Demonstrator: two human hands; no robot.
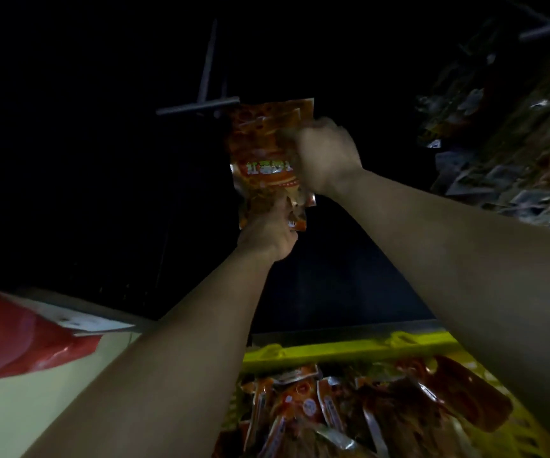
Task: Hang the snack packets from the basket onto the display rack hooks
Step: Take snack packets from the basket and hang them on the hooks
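Observation:
Both my arms reach up toward a dark display rack. A bunch of orange-red snack packets (260, 153) hangs upright just right of a grey rack hook bar (197, 106). My right hand (325, 157) grips the packets at their upper right side. My left hand (267, 234) holds their lower edge from below. Whether the packets' tops sit on the hook is hidden in the dark. At the bottom, a yellow basket (333, 350) holds several more red snack packets (349, 411).
Another rack hook (549, 29) juts out at the top right above hanging packets (485, 133) that are barely lit. A red bag (19, 338) lies on a pale surface (36, 408) at the lower left. The rack's back is black.

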